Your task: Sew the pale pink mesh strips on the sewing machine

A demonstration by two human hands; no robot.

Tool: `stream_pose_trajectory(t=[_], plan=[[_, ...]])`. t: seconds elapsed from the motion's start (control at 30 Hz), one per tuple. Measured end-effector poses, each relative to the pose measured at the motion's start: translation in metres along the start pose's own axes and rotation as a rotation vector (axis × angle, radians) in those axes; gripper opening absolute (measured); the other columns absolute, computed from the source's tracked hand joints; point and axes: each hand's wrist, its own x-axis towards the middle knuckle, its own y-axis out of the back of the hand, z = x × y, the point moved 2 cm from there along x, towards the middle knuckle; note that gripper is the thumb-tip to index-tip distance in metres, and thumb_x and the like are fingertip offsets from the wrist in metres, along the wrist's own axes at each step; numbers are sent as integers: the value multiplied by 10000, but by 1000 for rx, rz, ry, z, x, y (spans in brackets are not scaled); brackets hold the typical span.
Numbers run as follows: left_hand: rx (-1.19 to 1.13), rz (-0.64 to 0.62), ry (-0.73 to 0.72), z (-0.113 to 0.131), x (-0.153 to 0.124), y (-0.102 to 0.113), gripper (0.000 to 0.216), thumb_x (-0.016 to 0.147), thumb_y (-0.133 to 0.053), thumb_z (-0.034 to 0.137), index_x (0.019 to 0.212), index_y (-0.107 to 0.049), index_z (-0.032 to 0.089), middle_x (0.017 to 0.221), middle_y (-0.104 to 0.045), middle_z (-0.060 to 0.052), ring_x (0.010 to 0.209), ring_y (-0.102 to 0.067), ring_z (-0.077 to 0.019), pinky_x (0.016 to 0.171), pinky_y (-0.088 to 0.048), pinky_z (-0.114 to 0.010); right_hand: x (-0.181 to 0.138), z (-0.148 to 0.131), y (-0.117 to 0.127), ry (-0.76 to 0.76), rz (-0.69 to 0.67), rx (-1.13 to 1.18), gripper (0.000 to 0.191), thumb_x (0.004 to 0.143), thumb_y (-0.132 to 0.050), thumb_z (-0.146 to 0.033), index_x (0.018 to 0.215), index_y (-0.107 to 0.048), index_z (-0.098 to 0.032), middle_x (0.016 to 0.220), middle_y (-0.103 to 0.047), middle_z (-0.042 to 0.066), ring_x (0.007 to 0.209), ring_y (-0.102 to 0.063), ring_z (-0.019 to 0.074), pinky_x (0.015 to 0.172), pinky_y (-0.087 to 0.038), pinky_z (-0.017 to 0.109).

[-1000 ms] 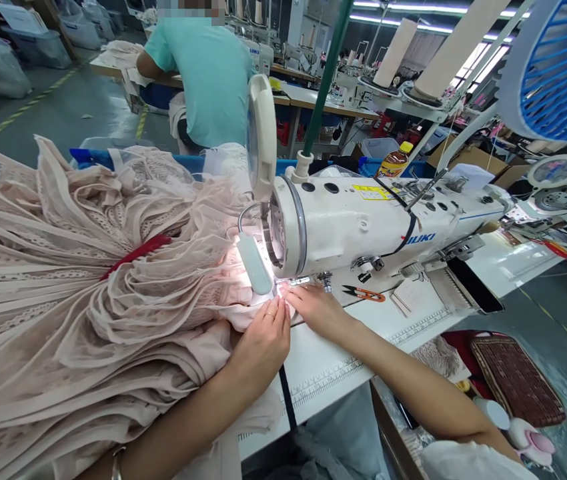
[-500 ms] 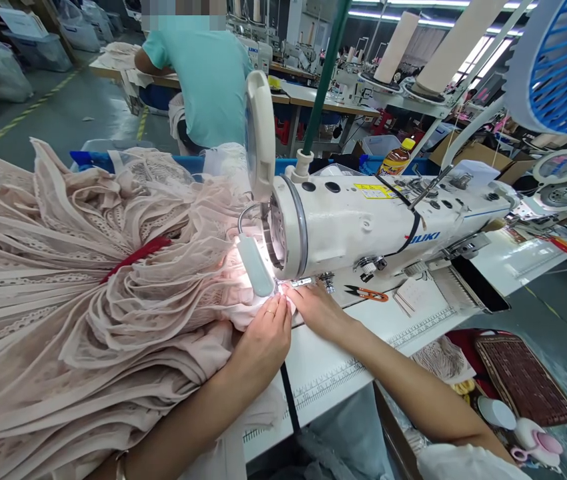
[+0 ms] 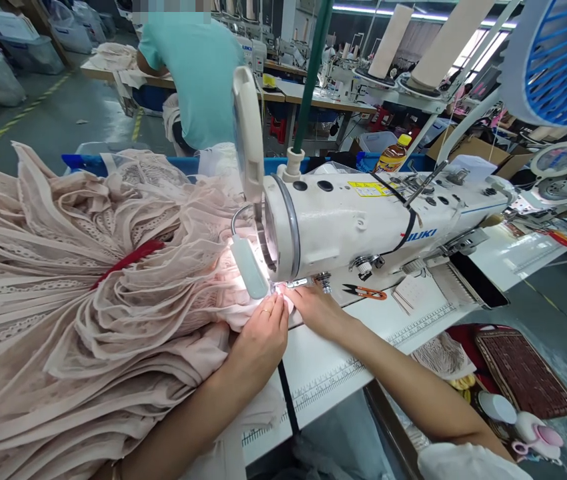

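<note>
A white sewing machine (image 3: 363, 223) stands on a white table (image 3: 333, 363). A big heap of pale pink pleated fabric (image 3: 88, 300), bound with a red tie (image 3: 128, 260), fills the left side. My left hand (image 3: 258, 340) lies on the fabric edge just before the needle area, fingers pressed together on the cloth. My right hand (image 3: 313, 307) sits right beside it under the machine head, fingers closed on the same edge. A small lamp (image 3: 247, 267) lights the spot brightly.
Orange thread snips (image 3: 366, 291) lie on the table right of my hands. A bottle (image 3: 392, 155) stands behind the machine. A person in a teal shirt (image 3: 198, 73) works at a table behind. A blue fan (image 3: 558, 60) hangs top right. A woven mat (image 3: 521, 373) lies low right.
The view has shifted slightly left and down. Both hands stay at the needle area, holding the fabric edge much as before.
</note>
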Motion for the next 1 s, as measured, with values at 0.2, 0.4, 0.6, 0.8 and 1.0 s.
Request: stream_pose_trajectory(t=[0.2,0.4,0.6,0.8,1.0], plan=[[-11,59,17,-2,1,-1,417,897,-320,-6,1081,-694,-18,1109,-726,-195,1067,-675,-274,976,-503,-368,0,-2,3,-17,15,10,320,958,-403,-85,1166,-610,-211,937,-671,62,896,-604,225,890,-469,380],[-10,26,17,-1,-1,-9,434,900,-309,-6,1127,-679,0,1128,-717,-193,1095,-654,-268,975,-497,-387,-1,-3,6,11,31,10,363,962,-355,-74,1176,-616,-205,989,-681,78,1012,-586,232,918,-457,376],[-44,-29,27,-2,-2,-13,448,902,-296,-1,1171,-656,-8,1148,-707,-211,1129,-643,-277,963,-504,-402,0,-1,3,4,33,37,380,964,-351,-86,1203,-620,-207,1039,-684,88,1029,-588,234,852,-481,341],[-37,-40,29,-3,-3,-15,449,897,-299,0,1174,-653,7,1154,-711,-191,1131,-649,-272,941,-511,-380,1,0,1,-2,38,49,391,960,-351,-83,1231,-609,-199,1019,-685,101,1035,-584,242,874,-481,358],[-57,-58,31,-6,-5,-15,459,885,-302,-18,1217,-619,-12,1198,-686,-209,1162,-624,-278,965,-487,-392,2,0,2,-20,21,20,373,947,-375,-58,1204,-611,-188,1018,-689,95,1001,-590,233,818,-486,331]])
